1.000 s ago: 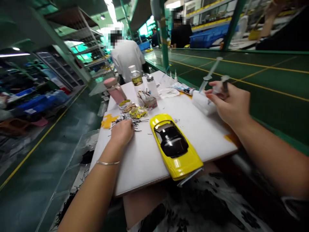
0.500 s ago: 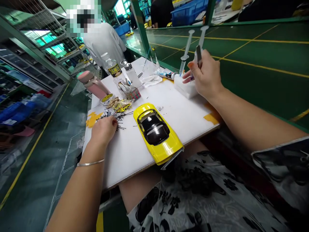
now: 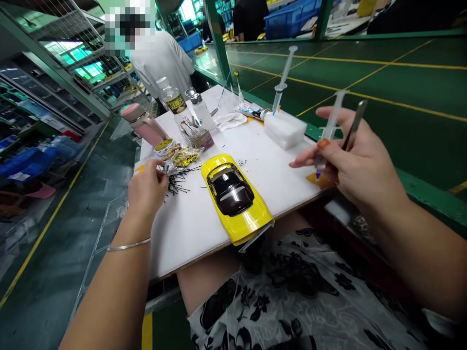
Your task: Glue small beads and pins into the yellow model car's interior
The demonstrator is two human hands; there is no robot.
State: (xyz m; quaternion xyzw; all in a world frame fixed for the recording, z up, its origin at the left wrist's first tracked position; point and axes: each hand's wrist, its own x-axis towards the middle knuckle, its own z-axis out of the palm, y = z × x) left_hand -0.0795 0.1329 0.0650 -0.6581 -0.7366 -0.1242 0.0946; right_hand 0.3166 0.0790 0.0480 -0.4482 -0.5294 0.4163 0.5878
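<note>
Right hand (image 3: 359, 163) moved off foam block (image 3: 284, 130), syringe (image 3: 332, 119) and tweezers (image 3: 354, 125) in fingers (image 3: 310, 158)

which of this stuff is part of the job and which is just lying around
In use: right hand with syringe and tweezers; left hand at black strands; yellow model car.

Lying about: pink flask, water bottle, cloth.

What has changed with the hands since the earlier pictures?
The right hand moved away from the white foam block to the near right, holding a syringe and a slim metal tool. The left hand shifted a little left. The yellow model car and the other syringe stayed as they were.
</note>
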